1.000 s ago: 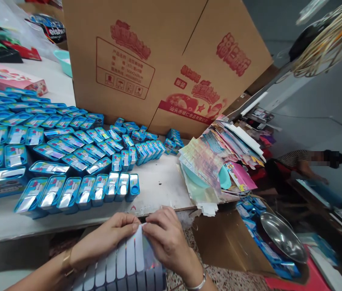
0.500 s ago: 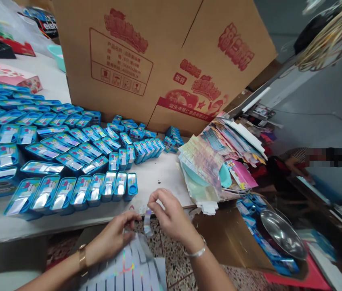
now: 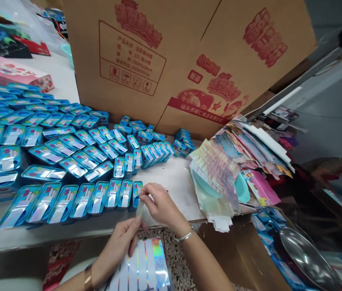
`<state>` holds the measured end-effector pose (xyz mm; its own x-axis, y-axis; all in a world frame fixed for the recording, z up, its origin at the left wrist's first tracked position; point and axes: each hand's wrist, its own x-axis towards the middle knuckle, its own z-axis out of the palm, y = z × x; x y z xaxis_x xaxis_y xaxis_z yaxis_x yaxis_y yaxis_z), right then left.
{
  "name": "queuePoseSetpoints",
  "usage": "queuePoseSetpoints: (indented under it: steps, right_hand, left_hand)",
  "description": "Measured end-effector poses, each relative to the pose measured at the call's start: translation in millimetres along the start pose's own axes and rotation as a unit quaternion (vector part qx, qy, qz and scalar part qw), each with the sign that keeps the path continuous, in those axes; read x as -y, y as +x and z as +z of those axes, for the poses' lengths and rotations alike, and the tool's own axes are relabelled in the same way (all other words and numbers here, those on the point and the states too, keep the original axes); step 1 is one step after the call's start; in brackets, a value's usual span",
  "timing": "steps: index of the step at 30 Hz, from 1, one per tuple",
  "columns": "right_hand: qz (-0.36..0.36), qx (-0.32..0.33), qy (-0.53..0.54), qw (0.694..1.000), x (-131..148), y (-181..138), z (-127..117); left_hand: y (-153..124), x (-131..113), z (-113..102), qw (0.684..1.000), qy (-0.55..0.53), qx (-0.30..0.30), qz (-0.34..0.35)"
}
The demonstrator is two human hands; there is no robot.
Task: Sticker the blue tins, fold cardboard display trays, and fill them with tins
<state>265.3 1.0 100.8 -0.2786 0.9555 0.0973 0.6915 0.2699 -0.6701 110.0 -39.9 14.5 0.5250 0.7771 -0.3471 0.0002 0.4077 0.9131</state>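
Right hand: just below the centre of the frame, your right hand (image 3: 163, 208) has thumb and index fingers brought together in a pinch, holding the upper end of a narrow, see-through strip (image 3: 140, 210).
Strip: it hangs between your two hands, near the middle of the frame, beside the front edge of the surface (image 3: 173, 173).
Left hand: at lower centre, your left hand (image 3: 120, 240) has its fingers curled closed over the upper part of the label sheet (image 3: 146, 264); its thumb tip is close to the strip's lower end, though you cannot tell whether they touch.
Label sheet: lower centre, running off the bottom of the frame, with long pale labels side by side and a rainbow sheen along its right part.
Nearest box: the end box (image 3: 136, 195) of the front row is just beside your right fingertips; contact cannot be told.
Blue boxes: ranks of blue boxes (image 3: 63, 204) fill the left half, many with a shiny pale band on top.
Large carton: the brown carton (image 3: 183, 48) with red print stands behind them, upper centre.
Right side: a pile of papers (image 3: 217, 169) lies right of centre; a metal bowl (image 3: 304, 250) is at lower right.
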Motion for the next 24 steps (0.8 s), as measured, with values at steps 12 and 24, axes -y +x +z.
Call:
queuePoseSetpoints:
  steps: [12, 24]
  right_hand:
    - [-0.039, 0.015, 0.011, 0.999, -26, 26, 13]
    - [-0.015, -0.063, 0.042, 0.997, -32, 31, 30]
  left_hand:
    - [23, 5, -2, 0.997, 0.027, -0.065, -0.010]
    - [37, 29, -11, 0.993, 0.077, -0.092, 0.010]
